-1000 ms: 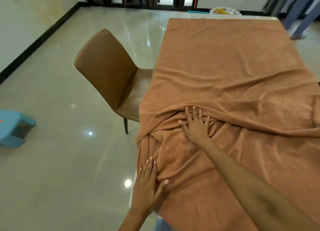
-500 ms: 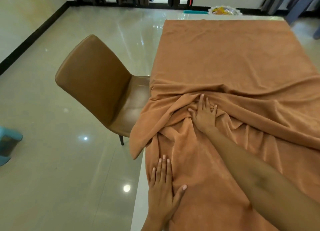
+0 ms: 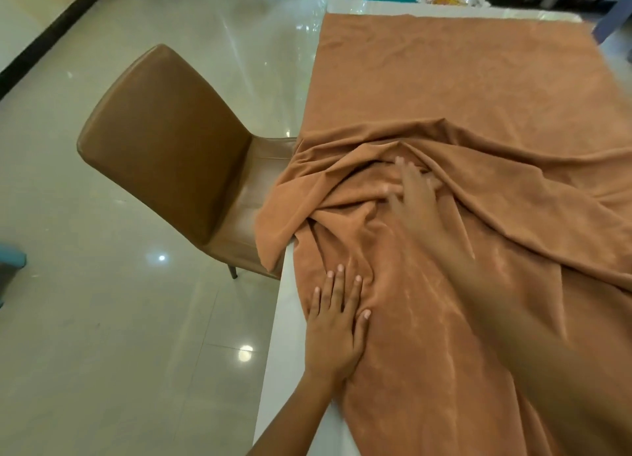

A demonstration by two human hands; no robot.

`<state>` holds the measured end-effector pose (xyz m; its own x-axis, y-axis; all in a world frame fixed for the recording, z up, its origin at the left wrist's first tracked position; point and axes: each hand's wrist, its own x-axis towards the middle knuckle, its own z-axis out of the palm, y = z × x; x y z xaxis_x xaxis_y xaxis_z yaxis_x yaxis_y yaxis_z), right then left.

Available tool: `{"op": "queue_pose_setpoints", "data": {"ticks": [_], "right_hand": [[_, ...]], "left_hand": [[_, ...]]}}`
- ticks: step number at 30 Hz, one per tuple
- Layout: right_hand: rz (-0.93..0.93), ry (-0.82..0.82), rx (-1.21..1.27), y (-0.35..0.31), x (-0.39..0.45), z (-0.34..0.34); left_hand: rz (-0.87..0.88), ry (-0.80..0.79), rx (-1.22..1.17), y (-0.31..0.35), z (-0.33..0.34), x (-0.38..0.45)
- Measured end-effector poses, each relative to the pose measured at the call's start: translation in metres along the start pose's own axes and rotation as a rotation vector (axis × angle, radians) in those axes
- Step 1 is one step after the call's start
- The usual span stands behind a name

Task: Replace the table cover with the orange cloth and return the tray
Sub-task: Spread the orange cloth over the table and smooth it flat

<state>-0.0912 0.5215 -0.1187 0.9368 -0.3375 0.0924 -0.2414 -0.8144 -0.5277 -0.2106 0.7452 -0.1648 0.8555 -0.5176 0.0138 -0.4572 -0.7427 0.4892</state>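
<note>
Your left hand lies flat, fingers straight, pressing the orange cloth near the table edge. Your right hand is blurred but looks flat too, fingers extended on a bunched ridge of folds mid-table. Cloth is smooth at the far end and rumpled near you, one corner drooping off the left edge over the brown chair. White table strip is exposed along the left side.

We see two bare forearms without sleeves, a left hand and a right hand, no rings, short pale nails on the fingers.
</note>
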Motion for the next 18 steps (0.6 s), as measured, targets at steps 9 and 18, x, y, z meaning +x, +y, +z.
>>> {"op": "queue_pose_setpoints", "data": {"ticks": [9, 18], "right_hand": [[-0.16, -0.097, -0.15, -0.022, -0.289, 0.023], [-0.026, 0.004, 0.047, -0.007, -0.279, -0.009]], "left_hand": [[0.052, 0.041, -0.143, -0.001, -0.013, -0.006], [0.172, 0.165, -0.216, 0.034, -0.055, 0.006]]}}
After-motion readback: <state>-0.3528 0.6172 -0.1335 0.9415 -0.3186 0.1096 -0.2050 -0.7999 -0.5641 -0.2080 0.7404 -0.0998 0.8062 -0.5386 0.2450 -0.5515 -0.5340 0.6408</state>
